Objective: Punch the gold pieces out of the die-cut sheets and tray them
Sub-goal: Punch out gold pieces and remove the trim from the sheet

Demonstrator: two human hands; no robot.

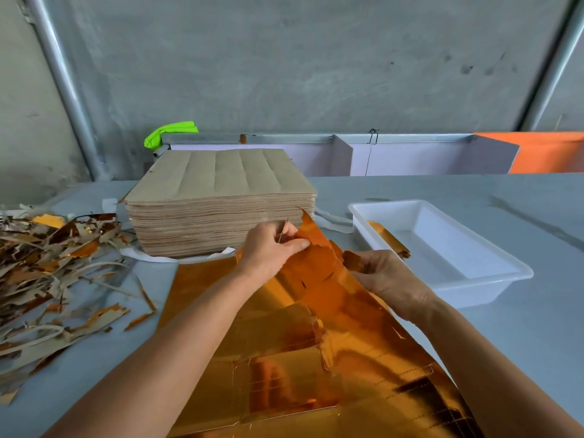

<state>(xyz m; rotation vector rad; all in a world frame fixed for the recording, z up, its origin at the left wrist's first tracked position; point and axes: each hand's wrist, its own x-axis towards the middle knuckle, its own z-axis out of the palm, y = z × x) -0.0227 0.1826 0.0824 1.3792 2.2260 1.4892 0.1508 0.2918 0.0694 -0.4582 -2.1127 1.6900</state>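
— How was the light?
— Soft, even daylight; the desk [474, 197] and grey wall [316, 58] were evenly lit, with only faint shadows beside the brown stack [221, 197].
— Any glare?
— Yes. The gold sheet [316, 358] mirrored bright and dark patches, and the white tray [474, 279] looked nearly blown out.
— Sharpness?
— The left hand [271, 248] and right hand [385, 273] were slightly soft. The wide lens bowed the pipes [63, 83] at the edges.

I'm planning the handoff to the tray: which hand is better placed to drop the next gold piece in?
Probably the right hand: it already pinches a loose gold piece and sits beside the white tray, while the left hand grips the gold sheet.
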